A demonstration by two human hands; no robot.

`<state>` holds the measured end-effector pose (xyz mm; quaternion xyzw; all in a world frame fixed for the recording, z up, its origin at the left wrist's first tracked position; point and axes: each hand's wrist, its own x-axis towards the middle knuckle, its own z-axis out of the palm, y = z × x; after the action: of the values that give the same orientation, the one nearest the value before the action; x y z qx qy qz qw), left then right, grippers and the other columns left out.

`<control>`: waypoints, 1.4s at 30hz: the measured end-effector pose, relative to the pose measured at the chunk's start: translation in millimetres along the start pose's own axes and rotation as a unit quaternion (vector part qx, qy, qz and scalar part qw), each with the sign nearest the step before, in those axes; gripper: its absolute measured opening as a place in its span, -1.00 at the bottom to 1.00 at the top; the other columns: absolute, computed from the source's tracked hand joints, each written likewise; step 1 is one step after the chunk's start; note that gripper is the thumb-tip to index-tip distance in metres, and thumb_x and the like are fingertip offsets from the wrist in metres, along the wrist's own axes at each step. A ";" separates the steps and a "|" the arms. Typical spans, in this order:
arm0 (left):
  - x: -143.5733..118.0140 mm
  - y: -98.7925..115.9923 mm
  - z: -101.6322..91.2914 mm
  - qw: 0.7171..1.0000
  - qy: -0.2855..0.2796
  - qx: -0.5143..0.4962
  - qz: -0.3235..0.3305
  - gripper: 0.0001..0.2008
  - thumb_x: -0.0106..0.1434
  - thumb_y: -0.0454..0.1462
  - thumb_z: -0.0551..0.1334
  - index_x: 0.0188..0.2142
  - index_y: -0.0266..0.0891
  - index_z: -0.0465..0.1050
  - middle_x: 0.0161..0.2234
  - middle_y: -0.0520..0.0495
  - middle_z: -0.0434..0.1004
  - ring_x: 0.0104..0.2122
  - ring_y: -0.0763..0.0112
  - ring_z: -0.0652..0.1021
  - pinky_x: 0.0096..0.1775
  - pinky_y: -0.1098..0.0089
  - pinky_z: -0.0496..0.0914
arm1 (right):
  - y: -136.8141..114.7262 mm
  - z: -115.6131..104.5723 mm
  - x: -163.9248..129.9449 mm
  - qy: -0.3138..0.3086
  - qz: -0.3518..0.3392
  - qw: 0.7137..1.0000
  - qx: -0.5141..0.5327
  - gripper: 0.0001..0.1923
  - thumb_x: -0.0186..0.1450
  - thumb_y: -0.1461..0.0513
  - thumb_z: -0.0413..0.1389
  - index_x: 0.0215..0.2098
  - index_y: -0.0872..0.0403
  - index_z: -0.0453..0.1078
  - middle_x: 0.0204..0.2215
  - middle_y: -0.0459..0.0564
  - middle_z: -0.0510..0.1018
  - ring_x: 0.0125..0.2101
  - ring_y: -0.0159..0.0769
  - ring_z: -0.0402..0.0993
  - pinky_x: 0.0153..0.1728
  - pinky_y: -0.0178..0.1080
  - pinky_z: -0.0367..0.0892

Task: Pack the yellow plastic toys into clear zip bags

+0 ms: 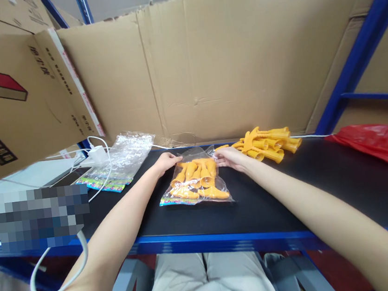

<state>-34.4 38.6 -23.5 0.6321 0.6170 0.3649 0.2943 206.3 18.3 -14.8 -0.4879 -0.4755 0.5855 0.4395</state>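
Black tabletop (291,200) carries toy bag (195,182), long axis running away, both hands' fingers (173,157) pinching its far end.

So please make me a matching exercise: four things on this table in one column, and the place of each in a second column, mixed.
Things:
1. filled bag
2. loose yellow toys
3. red bag
4. empty bags

Places:
A. far right of the table
B. between both hands
C. left, beside the white charger
D. just right of the right hand

Pairs: 1-B, 2-D, 3-A, 4-C
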 end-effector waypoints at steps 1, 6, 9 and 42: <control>-0.6 0.2 0.2 1.000 0.001 0.011 -0.002 -0.77 -0.02 -0.16 0.29 -0.60 -0.28 0.36 -0.63 0.02 0.35 -0.55 0.46 0.36 -0.44 0.44 0.21 | 0.0 -0.1 0.2 -0.002 -0.001 1.000 0.004 -0.86 0.10 0.45 -0.03 -0.56 0.15 0.20 -0.65 -0.09 0.40 -0.62 -0.46 0.41 -0.49 -0.37 0.40; 0.7 -0.2 2.4 0.999 0.010 0.030 0.006 -0.84 -0.01 -0.31 0.26 -0.65 -0.28 0.34 -0.66 0.03 0.32 -0.57 0.50 0.34 -0.48 0.46 0.21 | 1.6 -1.1 3.1 -0.008 -0.003 1.000 0.007 -0.89 0.07 0.44 -0.02 -0.54 0.15 0.20 -0.62 -0.07 0.41 -0.60 -0.46 0.41 -0.46 -0.36 0.41; 2.5 0.5 3.7 1.000 0.019 -0.012 -0.003 -0.86 0.00 -0.39 0.22 -0.64 -0.29 0.32 -0.64 0.02 0.34 -0.57 0.50 0.36 -0.50 0.48 0.22 | 1.1 -1.1 2.9 0.003 0.002 1.000 0.005 -0.88 0.06 0.44 -0.02 -0.55 0.15 0.18 -0.61 -0.06 0.42 -0.60 -0.44 0.42 -0.48 -0.35 0.40; -3.8 3.8 -21.4 0.947 -0.168 -0.261 -0.088 -0.76 0.05 -0.47 0.27 -0.24 -0.33 0.39 -0.52 -0.06 0.55 -0.53 0.38 0.57 -0.31 0.29 0.47 | 3.4 -14.2 5.2 -0.037 -0.024 0.998 -0.041 -0.92 0.12 0.43 0.14 -0.49 0.19 0.36 -0.60 -0.05 0.46 -0.55 -0.48 0.42 -0.43 -0.37 0.45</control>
<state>-49.8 32.9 -8.7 0.5290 0.4948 0.3740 0.5791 219.5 24.7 -19.9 -0.4721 -0.5262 0.5725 0.4153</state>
